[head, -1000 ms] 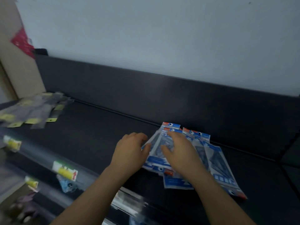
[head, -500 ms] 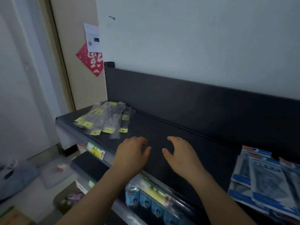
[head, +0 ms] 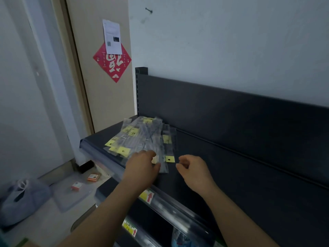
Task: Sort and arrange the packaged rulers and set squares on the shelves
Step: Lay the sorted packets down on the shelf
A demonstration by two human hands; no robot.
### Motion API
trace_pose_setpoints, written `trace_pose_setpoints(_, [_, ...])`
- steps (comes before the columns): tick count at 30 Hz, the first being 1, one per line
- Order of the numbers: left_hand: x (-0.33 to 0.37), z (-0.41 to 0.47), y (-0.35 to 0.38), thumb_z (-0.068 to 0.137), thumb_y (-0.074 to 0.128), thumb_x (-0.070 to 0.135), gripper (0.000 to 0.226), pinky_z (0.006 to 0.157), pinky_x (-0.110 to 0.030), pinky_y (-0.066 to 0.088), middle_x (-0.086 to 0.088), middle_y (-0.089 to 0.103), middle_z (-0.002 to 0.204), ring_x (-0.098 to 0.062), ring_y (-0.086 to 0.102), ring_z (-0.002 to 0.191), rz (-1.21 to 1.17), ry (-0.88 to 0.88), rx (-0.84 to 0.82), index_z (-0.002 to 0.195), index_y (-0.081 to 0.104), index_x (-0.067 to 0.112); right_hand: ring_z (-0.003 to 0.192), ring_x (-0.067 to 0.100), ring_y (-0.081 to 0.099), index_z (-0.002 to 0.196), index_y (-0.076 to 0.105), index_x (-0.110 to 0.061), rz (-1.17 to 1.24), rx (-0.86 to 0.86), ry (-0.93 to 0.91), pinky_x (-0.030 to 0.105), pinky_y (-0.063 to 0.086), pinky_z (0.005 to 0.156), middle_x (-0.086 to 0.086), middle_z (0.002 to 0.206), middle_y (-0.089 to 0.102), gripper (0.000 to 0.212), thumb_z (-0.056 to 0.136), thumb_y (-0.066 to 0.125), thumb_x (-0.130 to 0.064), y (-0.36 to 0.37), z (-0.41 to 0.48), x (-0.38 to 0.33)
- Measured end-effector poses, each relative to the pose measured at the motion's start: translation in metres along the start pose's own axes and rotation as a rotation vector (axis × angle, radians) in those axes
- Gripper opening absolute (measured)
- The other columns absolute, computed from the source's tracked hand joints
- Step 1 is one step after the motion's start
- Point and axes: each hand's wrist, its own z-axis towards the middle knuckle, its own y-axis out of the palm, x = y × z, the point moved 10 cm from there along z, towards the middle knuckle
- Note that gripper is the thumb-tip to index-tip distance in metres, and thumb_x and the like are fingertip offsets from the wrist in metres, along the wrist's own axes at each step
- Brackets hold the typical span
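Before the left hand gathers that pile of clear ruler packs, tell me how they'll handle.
The pile of clear ruler packs lies fanned and overlapping in glossy sleeves, so they will probably slide over each other if pushed. They look long, thin and flat, so likely light and somewhat bendy, not prone to roll.

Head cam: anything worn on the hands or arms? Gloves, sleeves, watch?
Nothing worn that shows. The left hand and right hand have no gloves, rings or tape. The left forearm and right forearm are uncovered to the frame edge: no sleeve, watch or band in view.
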Motion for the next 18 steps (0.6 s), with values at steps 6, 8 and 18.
trace_pose_setpoints(6, [-0.007,0.021,0.017,0.091,0.059,0.026,0.042,0.093,-0.031,0.048,-0.002,0.063,0.120,-0.018,0.059,0.108,-0.148,-0.078,-0.084,0.132,0.053,0.016,0.104,0.013,0.059,0.126,0.059,-0.011,0.120,-0.057,0.051,0.023,0.047,0.090,0.002,0.118,0.064,0.037,0.091,0.063,-0.022,0.029,0.041,-0.003])
trace_pose_setpoints(8, [-0.012,0.025,0.020,0.088,0.064,0.025,0.052,0.090,-0.024,0.048,0.001,0.063,0.119,-0.013,0.060,0.104,-0.263,-0.110,-0.063,0.137,0.050,0.017,0.102,0.014,0.060,0.124,0.060,-0.012,0.140,-0.078,0.091,0.028,0.049,0.091,0.001,0.115,0.064,0.039,0.088,0.066,-0.026,0.038,0.052,0.001])
trace_pose_setpoints(18, [-0.009,0.038,0.019,0.089,0.065,0.035,0.021,0.064,-0.016,0.052,0.008,0.068,0.087,-0.004,0.065,0.074,-0.778,-0.089,-0.028,0.106,0.062,0.022,0.072,0.014,0.058,0.086,0.067,-0.008,0.438,-0.079,0.030,0.035,0.050,0.071,0.008,0.078,0.064,0.019,0.094,0.058,-0.023,0.032,0.057,-0.010])
